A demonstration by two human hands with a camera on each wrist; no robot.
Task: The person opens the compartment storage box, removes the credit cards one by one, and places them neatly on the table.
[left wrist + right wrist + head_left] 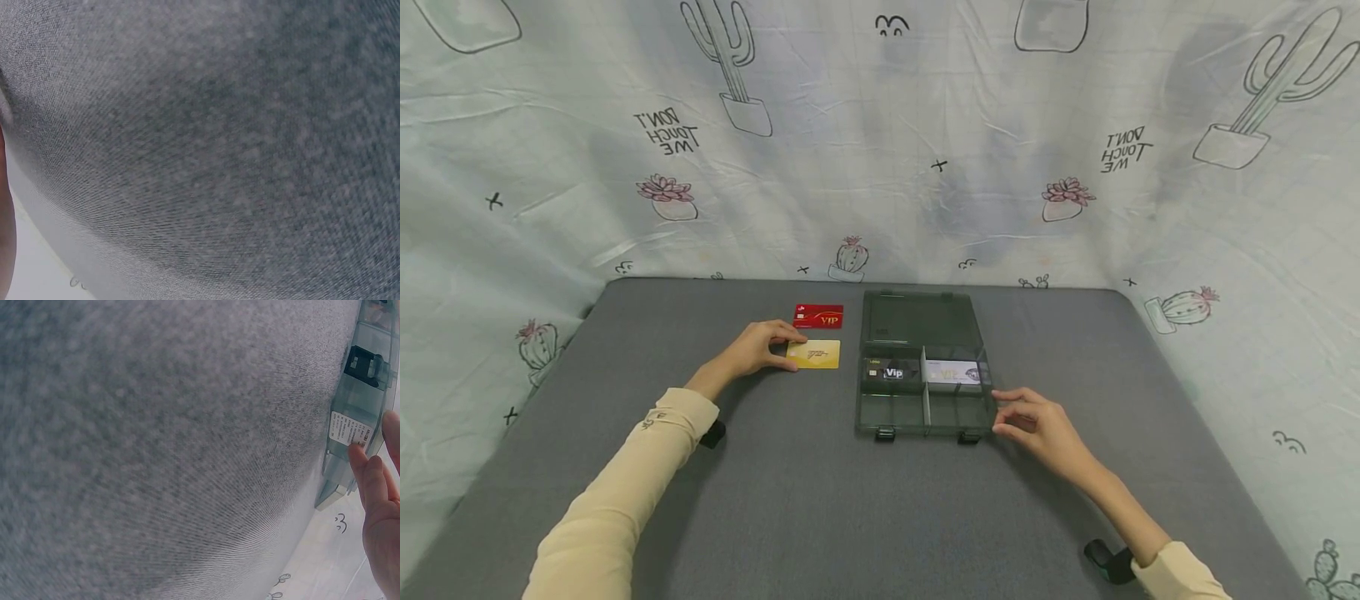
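Note:
A yellow card (817, 354) lies on the grey table, and my left hand (762, 346) pinches its left end, thumb at the near edge and a finger at the far edge. Just beyond it is a red VIP card (818, 317). To the right, a translucent dark green box (891, 412) stands with its lid folded back. Its far left compartment holds a black Vip card (893, 373), its far right one a white-silver card (952, 372). My right hand (1041, 429) rests fingertips against the box's right side; the right wrist view shows them by a white label (350, 429).
The opened lid (917, 318) lies toward the back of the table (760, 500). Thin dividers (926, 408) split the box, and two latches (885, 434) sit on its near side. A patterned cloth (880, 150) hangs behind and beside the table.

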